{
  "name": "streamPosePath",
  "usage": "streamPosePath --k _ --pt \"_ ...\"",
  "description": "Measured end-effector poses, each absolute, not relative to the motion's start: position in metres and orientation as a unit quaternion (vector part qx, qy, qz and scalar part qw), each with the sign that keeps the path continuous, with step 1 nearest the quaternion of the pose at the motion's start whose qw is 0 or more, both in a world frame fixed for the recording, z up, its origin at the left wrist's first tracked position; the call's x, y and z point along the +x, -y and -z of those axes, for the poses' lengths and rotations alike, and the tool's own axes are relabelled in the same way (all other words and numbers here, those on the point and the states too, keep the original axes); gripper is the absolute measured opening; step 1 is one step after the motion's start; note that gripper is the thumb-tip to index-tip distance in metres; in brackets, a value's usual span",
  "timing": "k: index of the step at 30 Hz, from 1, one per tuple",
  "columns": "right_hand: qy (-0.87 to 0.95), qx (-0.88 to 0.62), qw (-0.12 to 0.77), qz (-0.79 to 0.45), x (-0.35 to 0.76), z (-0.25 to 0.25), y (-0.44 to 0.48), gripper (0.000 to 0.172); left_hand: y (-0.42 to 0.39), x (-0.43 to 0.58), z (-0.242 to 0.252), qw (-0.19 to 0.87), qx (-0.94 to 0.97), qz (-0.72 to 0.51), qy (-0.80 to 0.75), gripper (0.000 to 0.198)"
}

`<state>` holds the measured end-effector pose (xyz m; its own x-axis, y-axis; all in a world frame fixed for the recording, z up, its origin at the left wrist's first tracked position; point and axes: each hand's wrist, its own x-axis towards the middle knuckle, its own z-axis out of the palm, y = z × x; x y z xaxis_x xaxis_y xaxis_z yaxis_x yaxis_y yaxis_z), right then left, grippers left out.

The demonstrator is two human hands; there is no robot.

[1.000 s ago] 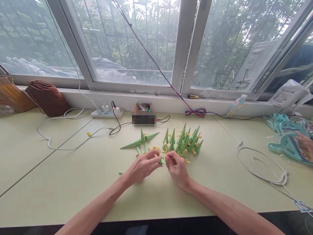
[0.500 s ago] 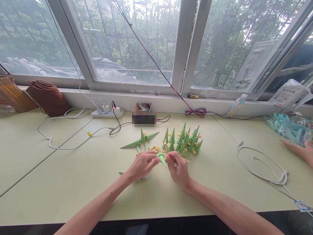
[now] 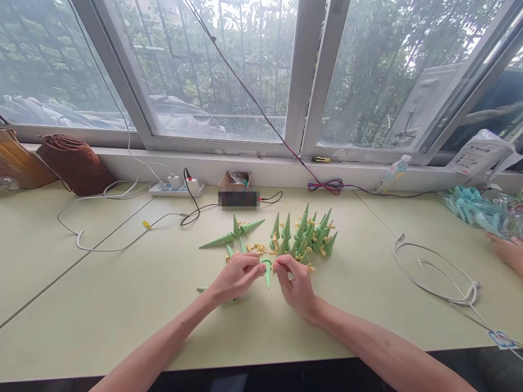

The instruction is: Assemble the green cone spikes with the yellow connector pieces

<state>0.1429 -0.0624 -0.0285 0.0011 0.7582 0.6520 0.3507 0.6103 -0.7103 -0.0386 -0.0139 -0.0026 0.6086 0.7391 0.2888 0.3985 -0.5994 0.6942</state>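
My left hand [image 3: 241,276] is closed on a green watering spike [image 3: 267,275], a plastic cone whose tip points down toward me. My right hand [image 3: 296,280] pinches a small yellow valve [image 3: 273,267] against the spike's side, mostly hidden by the fingertips. Just beyond the hands lie loose yellow valves [image 3: 257,249]. Behind my right hand, a cluster of green spikes [image 3: 302,231] stands point up, with yellow valves on them. More green spikes [image 3: 220,240] lie behind my left hand, one of them upright. Another spike [image 3: 201,289] is partly covered by my left hand.
A small cardboard box [image 3: 245,177] and a power strip [image 3: 174,189] stand along the window ledge. A white cable [image 3: 433,294] lies coiled at the right, near a co-worker's hand [image 3: 509,253] beside teal tubing [image 3: 469,207]. A bottle [image 3: 394,174] stands at the back.
The spike in my left hand has turned so its tip points more straight toward me. My right fingers have come closer to it. The co-worker's hand has shifted right.
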Motion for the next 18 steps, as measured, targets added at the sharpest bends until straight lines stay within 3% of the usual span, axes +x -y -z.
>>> streamPosePath --k 12,18 --pt "0.693 -0.388 0.587 -0.16 0.1432 0.0283 0.061 0.018 0.0163 -0.0395 -0.0035 0.318 0.837 -0.266 -0.357 0.047" --pt "0.691 -0.384 0.59 -0.167 0.1438 0.031 0.0596 0.016 0.0159 -0.0387 -0.0033 0.273 0.846 -0.27 -0.37 0.045"
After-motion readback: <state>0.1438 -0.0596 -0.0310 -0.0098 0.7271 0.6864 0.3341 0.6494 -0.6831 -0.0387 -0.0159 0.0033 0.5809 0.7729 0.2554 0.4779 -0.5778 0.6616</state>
